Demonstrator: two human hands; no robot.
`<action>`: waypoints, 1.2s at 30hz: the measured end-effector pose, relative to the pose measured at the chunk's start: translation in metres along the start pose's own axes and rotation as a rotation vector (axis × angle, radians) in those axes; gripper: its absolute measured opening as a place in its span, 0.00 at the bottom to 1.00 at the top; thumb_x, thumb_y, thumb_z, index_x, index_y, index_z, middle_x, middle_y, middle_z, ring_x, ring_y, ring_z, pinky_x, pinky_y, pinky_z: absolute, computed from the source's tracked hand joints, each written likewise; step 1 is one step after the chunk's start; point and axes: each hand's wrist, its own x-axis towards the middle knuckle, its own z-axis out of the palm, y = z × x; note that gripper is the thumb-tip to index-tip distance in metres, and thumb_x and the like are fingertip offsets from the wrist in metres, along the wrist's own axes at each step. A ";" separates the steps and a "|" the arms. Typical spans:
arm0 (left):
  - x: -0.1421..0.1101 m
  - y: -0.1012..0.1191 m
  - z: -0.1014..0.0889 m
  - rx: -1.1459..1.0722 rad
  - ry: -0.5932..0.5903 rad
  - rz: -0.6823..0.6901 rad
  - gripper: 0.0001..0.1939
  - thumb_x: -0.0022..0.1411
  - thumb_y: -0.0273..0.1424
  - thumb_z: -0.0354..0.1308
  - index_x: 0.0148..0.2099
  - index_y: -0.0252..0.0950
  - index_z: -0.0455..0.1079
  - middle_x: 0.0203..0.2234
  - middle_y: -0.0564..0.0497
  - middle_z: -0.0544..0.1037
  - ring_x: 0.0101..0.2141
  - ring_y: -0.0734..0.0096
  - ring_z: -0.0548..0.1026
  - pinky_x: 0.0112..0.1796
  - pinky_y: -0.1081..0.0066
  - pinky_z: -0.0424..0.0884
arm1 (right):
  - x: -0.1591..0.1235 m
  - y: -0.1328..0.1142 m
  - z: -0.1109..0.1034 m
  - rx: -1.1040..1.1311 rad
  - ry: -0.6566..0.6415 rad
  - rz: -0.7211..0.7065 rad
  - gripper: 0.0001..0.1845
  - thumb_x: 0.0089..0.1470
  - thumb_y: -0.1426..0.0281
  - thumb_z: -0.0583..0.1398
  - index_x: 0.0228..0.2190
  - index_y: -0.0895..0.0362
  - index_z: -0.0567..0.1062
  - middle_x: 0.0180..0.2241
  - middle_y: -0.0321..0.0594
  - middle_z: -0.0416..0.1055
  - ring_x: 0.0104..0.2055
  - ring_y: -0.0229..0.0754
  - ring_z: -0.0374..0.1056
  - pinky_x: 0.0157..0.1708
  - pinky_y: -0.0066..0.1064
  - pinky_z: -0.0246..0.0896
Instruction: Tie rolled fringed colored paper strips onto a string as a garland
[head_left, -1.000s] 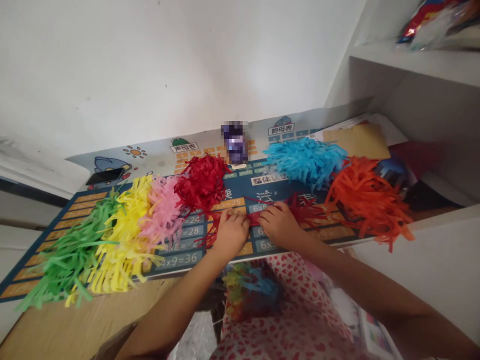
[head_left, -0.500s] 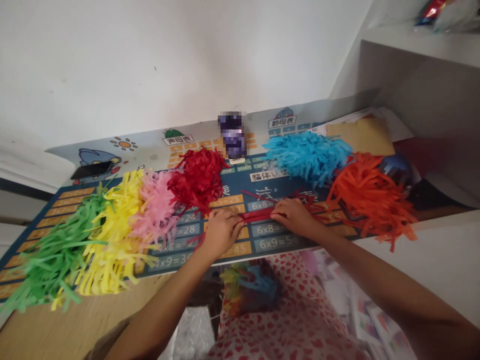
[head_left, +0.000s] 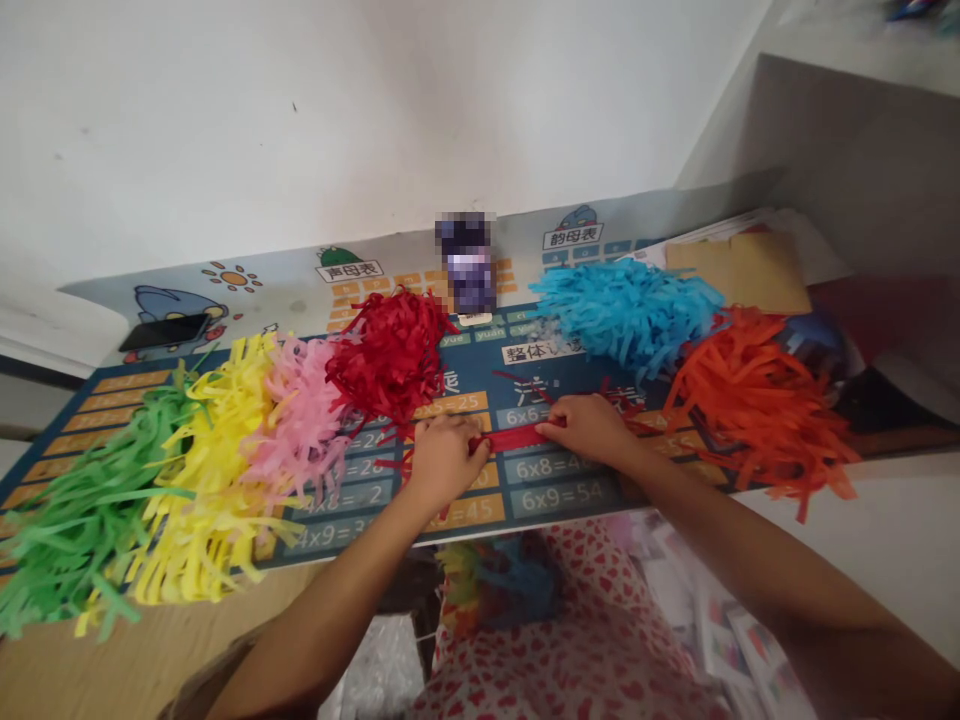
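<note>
Over the printed desk mat [head_left: 555, 495], my left hand [head_left: 444, 462] and my right hand [head_left: 589, 428] are both closed on a strip of red fringed paper [head_left: 516, 438]. Its flat middle runs between them, with thin red fringe ends showing past both hands. Just beyond my left hand lies a fluffy red paper tassel [head_left: 394, 350]. A blue paper tassel [head_left: 626, 310] rests beyond my right hand, and an orange one [head_left: 757, 400] sits to its right. To the left are pink [head_left: 300, 420], yellow [head_left: 214, 480] and green [head_left: 97, 500] tassels.
A phone [head_left: 471, 265] with a blurred screen leans at the wall. Another dark phone [head_left: 165, 332] lies at the mat's left end. Papers and a tan envelope [head_left: 739, 272] occupy the back right. Multicoloured fringe [head_left: 502, 580] lies on my lap, over heart-patterned cloth [head_left: 615, 640].
The red strip's middle looks wider and flatter between my hands. My hands stay in nearly the same places, and the camera view has shifted slightly.
</note>
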 end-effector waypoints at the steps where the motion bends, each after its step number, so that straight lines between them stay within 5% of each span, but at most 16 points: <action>1: 0.000 0.000 0.000 -0.001 0.000 -0.002 0.10 0.62 0.35 0.56 0.30 0.39 0.73 0.33 0.49 0.80 0.39 0.59 0.73 0.37 0.63 0.58 | 0.000 0.000 0.000 -0.002 -0.003 0.004 0.17 0.56 0.56 0.61 0.23 0.54 0.77 0.28 0.35 0.77 0.30 0.40 0.69 0.29 0.30 0.48; 10: 0.001 -0.003 0.004 0.052 0.041 0.024 0.08 0.62 0.37 0.57 0.35 0.39 0.73 0.35 0.48 0.79 0.41 0.57 0.73 0.41 0.59 0.61 | 0.001 0.001 0.003 0.011 0.011 0.017 0.16 0.55 0.56 0.62 0.23 0.54 0.74 0.27 0.35 0.76 0.29 0.40 0.68 0.29 0.30 0.46; 15: -0.004 -0.002 0.004 0.243 0.216 0.362 0.10 0.66 0.30 0.54 0.49 0.39 0.72 0.47 0.44 0.77 0.49 0.56 0.69 0.52 0.56 0.59 | -0.005 0.000 0.005 0.038 0.147 -0.022 0.12 0.54 0.61 0.64 0.36 0.55 0.73 0.32 0.36 0.75 0.34 0.42 0.68 0.36 0.32 0.48; 21: -0.011 0.003 0.009 0.448 0.198 0.541 0.10 0.69 0.27 0.50 0.42 0.37 0.74 0.33 0.49 0.78 0.41 0.62 0.70 0.58 0.51 0.55 | -0.024 0.003 0.002 -0.284 0.400 -0.190 0.07 0.60 0.70 0.57 0.38 0.57 0.74 0.42 0.46 0.75 0.44 0.49 0.64 0.44 0.41 0.45; 27: -0.015 0.013 0.005 0.454 0.178 0.484 0.07 0.64 0.28 0.55 0.38 0.34 0.74 0.31 0.46 0.78 0.40 0.58 0.71 0.59 0.44 0.51 | -0.029 0.001 0.008 -0.272 0.246 -0.642 0.08 0.58 0.72 0.57 0.37 0.57 0.76 0.39 0.43 0.76 0.42 0.44 0.65 0.53 0.44 0.41; 36: 0.000 0.023 -0.005 0.471 0.148 0.446 0.09 0.60 0.23 0.53 0.34 0.34 0.75 0.29 0.43 0.78 0.38 0.55 0.73 0.58 0.40 0.51 | -0.006 -0.005 0.001 -0.326 0.136 -0.599 0.13 0.58 0.73 0.54 0.28 0.59 0.77 0.31 0.42 0.76 0.33 0.41 0.65 0.45 0.39 0.45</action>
